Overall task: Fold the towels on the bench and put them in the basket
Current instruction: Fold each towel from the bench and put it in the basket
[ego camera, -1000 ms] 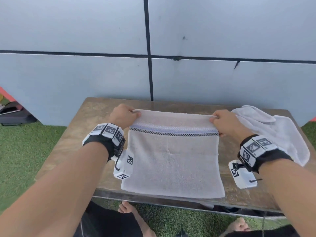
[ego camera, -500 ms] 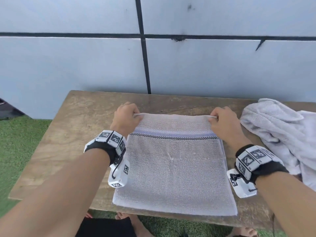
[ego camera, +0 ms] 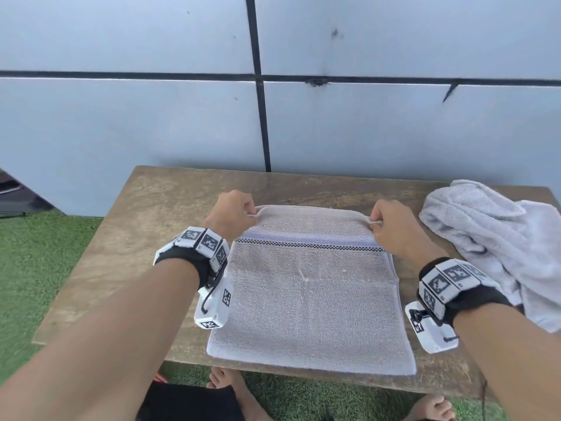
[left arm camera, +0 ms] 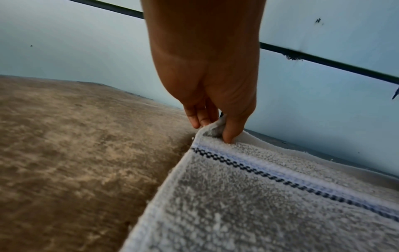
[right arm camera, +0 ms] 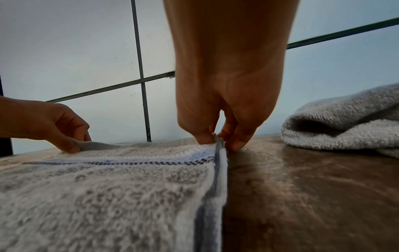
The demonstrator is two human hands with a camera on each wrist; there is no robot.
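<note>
The far corners have lifted slightly: left hand [ego camera: 232, 212] and right hand [ego camera: 391, 226] each pinch one of the soft, limp striped towel [ego camera: 309, 299].

A pale grey panelled wall [ego camera: 394, 132] crossed by dark seam lines stands as the backdrop. Green artificial grass [ego camera: 39, 268] spreads below the wall at its left, and a dark flat object [ego camera: 18, 199], too cropped to identify, lies at the wall's left foot.
</note>
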